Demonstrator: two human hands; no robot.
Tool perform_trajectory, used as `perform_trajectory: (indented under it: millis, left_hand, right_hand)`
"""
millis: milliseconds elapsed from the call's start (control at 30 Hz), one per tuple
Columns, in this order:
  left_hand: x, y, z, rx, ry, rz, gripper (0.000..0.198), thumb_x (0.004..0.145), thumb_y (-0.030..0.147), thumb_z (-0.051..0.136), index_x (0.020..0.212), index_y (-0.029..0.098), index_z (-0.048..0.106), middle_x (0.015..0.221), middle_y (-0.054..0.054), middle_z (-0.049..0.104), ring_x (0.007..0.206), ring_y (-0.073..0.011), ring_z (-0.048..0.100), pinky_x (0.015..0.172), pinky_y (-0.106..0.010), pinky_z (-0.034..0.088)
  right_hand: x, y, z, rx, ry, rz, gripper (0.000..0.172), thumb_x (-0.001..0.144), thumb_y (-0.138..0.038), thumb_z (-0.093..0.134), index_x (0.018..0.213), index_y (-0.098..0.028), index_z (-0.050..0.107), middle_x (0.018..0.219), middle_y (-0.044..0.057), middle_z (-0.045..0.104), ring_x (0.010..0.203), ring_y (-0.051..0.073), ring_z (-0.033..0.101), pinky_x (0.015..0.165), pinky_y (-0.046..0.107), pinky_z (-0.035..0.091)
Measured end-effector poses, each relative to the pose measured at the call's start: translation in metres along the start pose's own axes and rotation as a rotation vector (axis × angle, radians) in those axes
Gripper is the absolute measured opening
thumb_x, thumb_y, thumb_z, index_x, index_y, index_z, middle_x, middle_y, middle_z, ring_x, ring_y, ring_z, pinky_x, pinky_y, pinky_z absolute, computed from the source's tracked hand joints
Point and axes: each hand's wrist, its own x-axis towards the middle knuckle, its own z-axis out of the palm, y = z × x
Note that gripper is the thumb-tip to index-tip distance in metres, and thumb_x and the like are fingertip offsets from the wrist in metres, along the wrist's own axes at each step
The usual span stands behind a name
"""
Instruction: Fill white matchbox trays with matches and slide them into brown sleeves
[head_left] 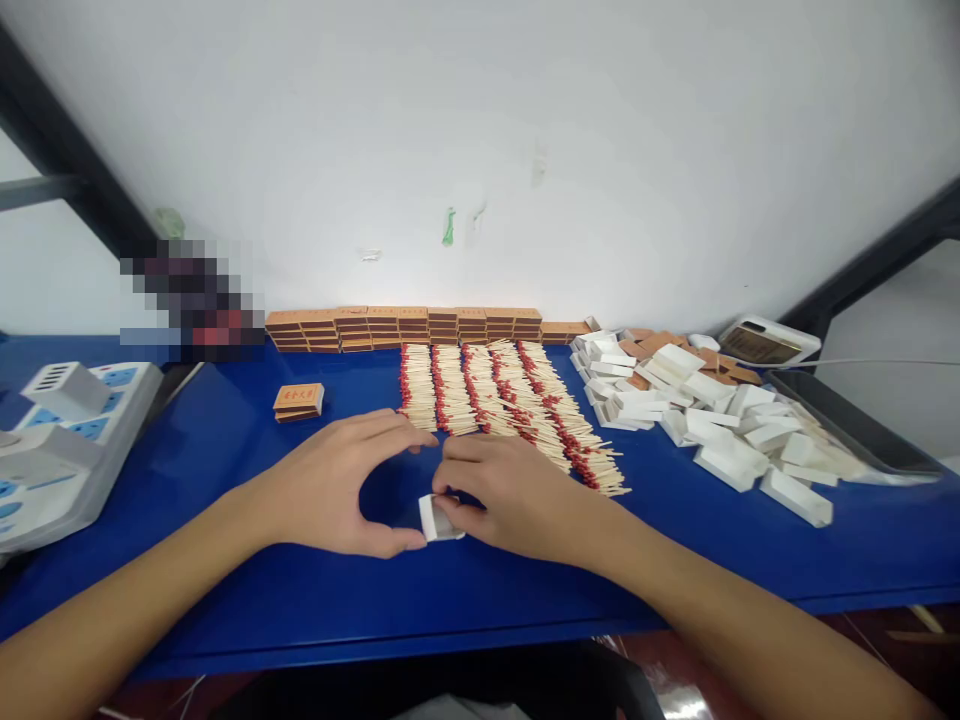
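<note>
Both my hands rest on the blue table (pixel 247 590) around a small white matchbox tray (pixel 439 520). My right hand (pixel 510 495) pinches the tray from the right, fingers curled on it. My left hand (pixel 337 490) curves beside it, thumb touching the tray's left end and index finger reaching toward the matches. Just behind my hands lie rows of red-tipped matches (pixel 495 395).
A stacked row of brown matchbox sleeves (pixel 405 327) lines the wall. One small stack of sleeves (pixel 298 401) lies apart at left. A heap of white inner trays (pixel 712 420) fills the right side. Power strips (pixel 60 440) sit at far left, a phone (pixel 765 343) at back right.
</note>
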Motion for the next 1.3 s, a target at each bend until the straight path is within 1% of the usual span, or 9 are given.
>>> perform_trajectory:
  millis: [133, 200, 267, 400, 500, 633, 967, 1167, 1300]
  left_hand:
    - [0.0, 0.006, 0.007, -0.046, -0.136, -0.06, 0.062, 0.075, 0.056, 0.087, 0.123, 0.022, 0.067, 0.114, -0.006, 0.071, 0.105, -0.0272, 0.069, 0.087, -0.038, 0.055]
    - [0.0, 0.008, 0.011, -0.06, -0.156, -0.079, 0.07, 0.073, 0.06, 0.089, 0.127, 0.022, 0.067, 0.115, -0.006, 0.07, 0.102, -0.0265, 0.07, 0.083, -0.037, 0.054]
    - [0.0, 0.011, 0.015, -0.051, -0.149, -0.089, 0.075, 0.073, 0.069, 0.087, 0.127, 0.02, 0.069, 0.111, -0.007, 0.069, 0.097, -0.0264, 0.069, 0.079, -0.037, 0.053]
    - [0.0, 0.016, 0.024, -0.007, -0.135, -0.049, 0.057, 0.085, 0.068, 0.079, 0.114, 0.02, 0.072, 0.1, -0.006, 0.067, 0.091, -0.0256, 0.066, 0.074, -0.037, 0.049]
    - [0.0, 0.015, 0.024, -0.011, -0.153, -0.024, 0.035, 0.09, 0.052, 0.078, 0.106, 0.02, 0.071, 0.099, -0.005, 0.066, 0.09, -0.0237, 0.065, 0.075, -0.036, 0.048]
    - [0.0, 0.011, 0.017, -0.041, -0.176, -0.047, 0.025, 0.09, 0.042, 0.076, 0.103, 0.021, 0.071, 0.099, -0.004, 0.066, 0.092, -0.0227, 0.066, 0.077, -0.036, 0.048]
    - [0.0, 0.006, 0.012, -0.042, -0.191, -0.06, 0.025, 0.091, 0.044, 0.075, 0.102, 0.022, 0.072, 0.1, -0.004, 0.068, 0.091, -0.0215, 0.066, 0.079, -0.035, 0.046]
    - [0.0, 0.005, 0.01, -0.035, -0.19, -0.056, 0.025, 0.089, 0.045, 0.077, 0.1, 0.022, 0.072, 0.096, -0.003, 0.066, 0.089, -0.0216, 0.065, 0.077, -0.035, 0.044]
    - [0.0, 0.004, 0.009, -0.035, -0.191, -0.064, 0.028, 0.087, 0.045, 0.079, 0.101, 0.022, 0.072, 0.098, -0.003, 0.066, 0.089, -0.0214, 0.065, 0.077, -0.035, 0.044]
  right_hand:
    - [-0.006, 0.012, -0.013, 0.041, 0.008, 0.116, 0.01, 0.101, -0.025, 0.068, 0.101, -0.019, 0.076, 0.1, 0.005, 0.073, 0.087, 0.017, 0.065, 0.075, 0.029, 0.043]
    - [-0.014, 0.022, -0.031, 0.03, -0.012, 0.22, 0.02, 0.1, -0.031, 0.069, 0.085, -0.019, 0.071, 0.085, 0.003, 0.072, 0.076, 0.016, 0.062, 0.068, 0.029, 0.039]
    - [-0.02, 0.028, -0.045, 0.023, -0.134, 0.319, 0.035, 0.097, -0.039, 0.071, 0.069, -0.019, 0.063, 0.07, 0.0, 0.067, 0.063, 0.014, 0.056, 0.061, 0.029, 0.034]
    - [-0.025, 0.026, -0.049, -0.098, -0.226, 0.449, 0.049, 0.094, -0.056, 0.069, 0.061, -0.021, 0.058, 0.063, 0.002, 0.065, 0.059, 0.016, 0.055, 0.058, 0.031, 0.031]
    - [-0.023, 0.019, -0.041, -0.175, -0.259, 0.449, 0.042, 0.091, -0.057, 0.071, 0.071, -0.021, 0.063, 0.076, 0.007, 0.071, 0.07, 0.021, 0.061, 0.062, 0.033, 0.033]
    - [-0.022, 0.016, -0.036, -0.176, -0.28, 0.436, 0.031, 0.094, -0.044, 0.069, 0.074, -0.022, 0.061, 0.079, 0.006, 0.071, 0.073, 0.021, 0.062, 0.064, 0.032, 0.034]
    - [-0.02, 0.018, -0.033, 0.009, -0.217, 0.317, 0.011, 0.093, -0.031, 0.071, 0.091, -0.021, 0.067, 0.096, 0.004, 0.075, 0.085, 0.02, 0.064, 0.068, 0.03, 0.037]
    - [-0.017, 0.021, -0.021, 0.08, -0.241, 0.271, 0.011, 0.095, -0.024, 0.068, 0.085, -0.02, 0.067, 0.086, 0.001, 0.07, 0.075, 0.015, 0.057, 0.066, 0.027, 0.035]
    - [-0.018, 0.023, -0.029, 0.107, -0.263, 0.292, 0.014, 0.093, -0.021, 0.069, 0.08, -0.019, 0.066, 0.078, 0.0, 0.067, 0.069, 0.014, 0.054, 0.064, 0.026, 0.035]
